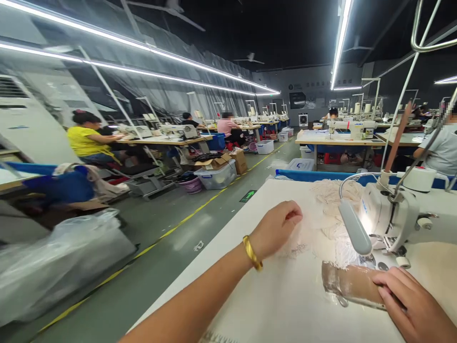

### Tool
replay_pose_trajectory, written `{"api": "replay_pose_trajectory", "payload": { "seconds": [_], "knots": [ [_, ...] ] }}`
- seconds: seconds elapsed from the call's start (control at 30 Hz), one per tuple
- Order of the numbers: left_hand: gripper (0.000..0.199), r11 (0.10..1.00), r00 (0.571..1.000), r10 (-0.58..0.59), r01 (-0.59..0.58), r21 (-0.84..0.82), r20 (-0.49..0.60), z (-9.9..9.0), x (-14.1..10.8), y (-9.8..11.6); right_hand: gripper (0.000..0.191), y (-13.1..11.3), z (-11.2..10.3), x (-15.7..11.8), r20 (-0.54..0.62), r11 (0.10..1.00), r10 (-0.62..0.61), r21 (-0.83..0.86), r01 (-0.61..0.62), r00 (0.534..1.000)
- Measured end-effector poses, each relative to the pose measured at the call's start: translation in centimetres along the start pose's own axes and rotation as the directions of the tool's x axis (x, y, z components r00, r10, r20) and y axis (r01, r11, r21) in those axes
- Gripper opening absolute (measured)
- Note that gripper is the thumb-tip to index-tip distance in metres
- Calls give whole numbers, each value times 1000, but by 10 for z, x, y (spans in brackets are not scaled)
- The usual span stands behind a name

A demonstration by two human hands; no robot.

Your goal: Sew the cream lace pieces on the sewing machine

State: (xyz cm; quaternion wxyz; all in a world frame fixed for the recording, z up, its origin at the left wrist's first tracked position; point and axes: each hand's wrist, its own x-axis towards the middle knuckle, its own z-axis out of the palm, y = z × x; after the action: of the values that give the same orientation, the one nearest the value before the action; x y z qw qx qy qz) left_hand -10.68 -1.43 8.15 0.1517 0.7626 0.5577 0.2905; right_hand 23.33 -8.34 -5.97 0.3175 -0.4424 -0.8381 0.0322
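Observation:
My left hand (276, 227), a gold bracelet (252, 253) on its wrist, is raised over the white sewing table (278, 305) with its fingers curled in. Whether anything is in those fingers is hidden. Pale lace fabric (298, 248) lies blurred just below and beside it. At the right, my right hand (414, 300) grips the end of a flat brown rectangular piece (357, 285) with a shiny, clear-looking edge; its exact kind is unclear. That piece lies in front of the needle area of a white sewing machine (380, 214), whose lamp is lit.
More pale lace (335, 197) is heaped behind the machine's head. A blue cloth trough (321, 176) runs along the table's far edge. Left of the aisle are a large plastic bag (64, 262), a clear bin (217, 176) and a person in yellow (85, 140) at another machine.

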Motion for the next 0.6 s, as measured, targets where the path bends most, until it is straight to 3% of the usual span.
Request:
{"api": "replay_pose_trajectory", "payload": {
  "seconds": [0.03,0.07,0.1,0.17,0.2,0.23,0.27,0.3,0.4,0.47,0.53,0.6],
  "knots": [
    [13,995,995,97,-97,-31,12,9,-7,13,22,-6,-5,3,14,1000,26,11,-26,1000],
    [16,957,957,286,-284,-57,52,19,-16,23,22,-11,-9,6,21,998,55,22,-55,998],
    [18,883,874,469,-460,-93,127,30,-26,32,23,-15,-13,8,26,997,70,35,-71,997],
    [15,712,643,701,-653,-258,308,51,-44,41,22,-21,-20,10,24,993,102,60,-103,995],
    [17,654,552,755,-666,-359,354,58,-52,41,22,-24,-22,11,19,990,120,72,-121,993],
    [19,628,507,778,-645,-436,371,64,-57,41,22,-27,-25,11,10,987,141,82,-141,990],
    [22,626,508,780,-610,-486,367,66,-61,39,23,-29,-27,11,4,984,149,93,-149,989],
    [22,647,547,759,-575,-500,354,67,-63,37,23,-32,-28,12,5,984,142,108,-141,990],
    [19,770,733,625,-524,-364,268,63,-64,31,21,-38,-31,14,20,986,32,162,-35,999],
    [19,849,827,522,-483,-214,207,63,-66,29,21,-42,-31,16,54,983,-41,182,31,998],
    [13,894,874,447,-438,-92,192,69,-70,28,22,-45,-31,17,112,983,-72,174,51,991],
    [10,913,891,399,-407,-7,217,78,-74,28,22,-47,-31,17,162,987,-79,149,55,984]
  ]
}}
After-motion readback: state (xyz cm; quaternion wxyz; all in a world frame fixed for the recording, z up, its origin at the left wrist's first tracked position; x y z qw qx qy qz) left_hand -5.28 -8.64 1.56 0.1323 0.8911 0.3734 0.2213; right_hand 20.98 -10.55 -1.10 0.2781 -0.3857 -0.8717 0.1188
